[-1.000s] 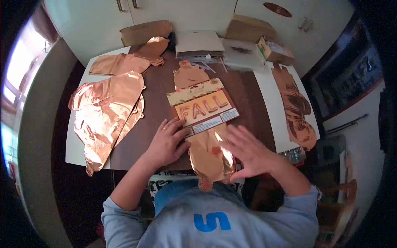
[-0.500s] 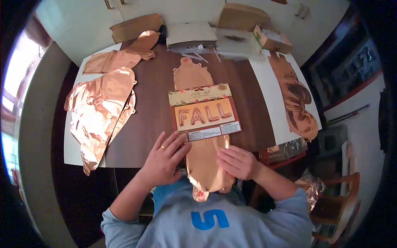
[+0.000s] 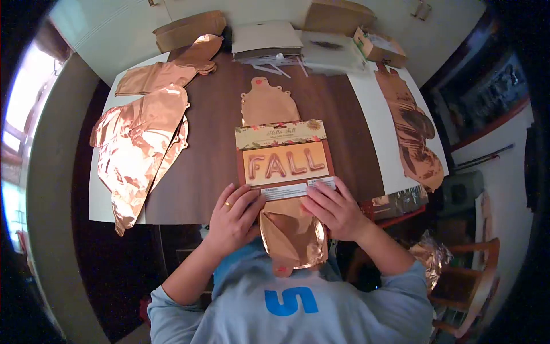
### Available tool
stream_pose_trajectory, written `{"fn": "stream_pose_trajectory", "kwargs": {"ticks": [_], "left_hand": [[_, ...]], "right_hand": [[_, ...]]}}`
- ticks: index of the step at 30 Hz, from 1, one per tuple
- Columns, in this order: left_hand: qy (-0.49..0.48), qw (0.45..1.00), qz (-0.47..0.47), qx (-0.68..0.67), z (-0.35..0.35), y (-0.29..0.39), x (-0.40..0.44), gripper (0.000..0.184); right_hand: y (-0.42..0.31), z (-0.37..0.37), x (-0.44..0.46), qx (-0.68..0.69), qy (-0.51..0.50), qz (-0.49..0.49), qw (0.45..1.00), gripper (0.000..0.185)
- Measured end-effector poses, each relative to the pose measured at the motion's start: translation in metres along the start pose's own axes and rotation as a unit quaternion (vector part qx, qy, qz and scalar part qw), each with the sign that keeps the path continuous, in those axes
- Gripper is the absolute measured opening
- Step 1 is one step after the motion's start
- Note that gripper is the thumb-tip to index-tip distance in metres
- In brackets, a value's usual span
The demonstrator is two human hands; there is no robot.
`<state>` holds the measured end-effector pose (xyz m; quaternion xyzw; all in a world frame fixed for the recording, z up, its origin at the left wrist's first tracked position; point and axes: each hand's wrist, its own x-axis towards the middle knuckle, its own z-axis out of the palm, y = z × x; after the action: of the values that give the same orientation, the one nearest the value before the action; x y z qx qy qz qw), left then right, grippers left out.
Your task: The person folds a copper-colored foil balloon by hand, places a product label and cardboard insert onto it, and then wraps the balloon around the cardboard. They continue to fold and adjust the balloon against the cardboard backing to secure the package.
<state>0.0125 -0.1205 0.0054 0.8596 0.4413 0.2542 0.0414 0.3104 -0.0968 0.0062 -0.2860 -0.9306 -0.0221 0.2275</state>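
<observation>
A printed packaging card (image 3: 286, 164) lettered "FALL", with "Hello Fall" across its top, lies over a long copper foil balloon (image 3: 268, 104). The balloon is flat and uninflated; it shows above the card and below it, where the lower end is creased and folded. At the card's lower left corner is my left hand (image 3: 235, 213), fingers bent and close together on the edge. My right hand (image 3: 337, 211) has its fingers over the card's lower right edge, beside the foil. Both thumbs are mostly hidden.
More flat copper foil balloons (image 3: 137, 137) lie on the table's left side, another (image 3: 409, 126) on the right. Along the back stand a white box (image 3: 266, 39), a clear plastic bag (image 3: 332, 54) and a small carton (image 3: 380, 46). A wooden chair (image 3: 467, 281) is at right.
My right hand has moved up from the foil onto the card's lower right edge. The card has turned slightly straighter. The balloon's lower end has shifted and creased. My left hand stays by the card's corner.
</observation>
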Motion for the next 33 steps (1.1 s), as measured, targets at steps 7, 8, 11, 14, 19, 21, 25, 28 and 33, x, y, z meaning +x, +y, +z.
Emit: {"fn": "stream_pose_trajectory", "kwargs": {"ticks": [7, 8, 11, 14, 19, 21, 25, 28, 33], "left_hand": [[0.035, 0.999, -0.023, 0.017, 0.009, 0.004, -0.002, 0.051], [0.040, 0.999, -0.025, 0.020, 0.009, 0.004, -0.003, 0.050], [0.051, 0.998, -0.019, 0.019, 0.011, 0.001, -0.005, 0.048], [0.051, 0.998, -0.017, 0.017, 0.010, 0.002, -0.006, 0.044], [0.062, 0.998, -0.025, 0.003, 0.010, -0.005, 0.004, 0.029], [0.040, 0.996, -0.079, -0.022, 0.008, -0.006, 0.009, 0.026], [0.071, 0.954, -0.260, -0.134, 0.009, 0.000, 0.018, 0.030], [0.144, 0.963, -0.202, -0.100, 0.023, -0.006, 0.013, 0.043], [-0.052, 0.992, 0.107, 0.039, 0.003, 0.009, 0.024, 0.072]], "right_hand": [[0.007, 0.008, -0.002, -0.028, 0.044, -0.006, 0.999, 0.030], [0.006, 0.009, -0.001, -0.029, 0.050, -0.012, 0.998, 0.028], [0.006, 0.012, 0.000, 0.004, 0.073, -0.016, 0.997, 0.026], [0.007, 0.014, -0.006, 0.037, 0.084, 0.008, 0.996, 0.028], [0.016, 0.010, 0.004, 0.188, 0.094, 0.179, 0.961, 0.039], [0.009, -0.003, 0.021, 0.185, 0.023, 0.303, 0.935, 0.045], [0.004, 0.006, 0.027, 0.261, 0.065, 0.364, 0.892, 0.049], [0.003, 0.013, 0.026, 0.194, 0.114, 0.298, 0.928, 0.043], [0.007, 0.023, 0.013, 0.004, 0.053, 0.175, 0.983, 0.035]]}}
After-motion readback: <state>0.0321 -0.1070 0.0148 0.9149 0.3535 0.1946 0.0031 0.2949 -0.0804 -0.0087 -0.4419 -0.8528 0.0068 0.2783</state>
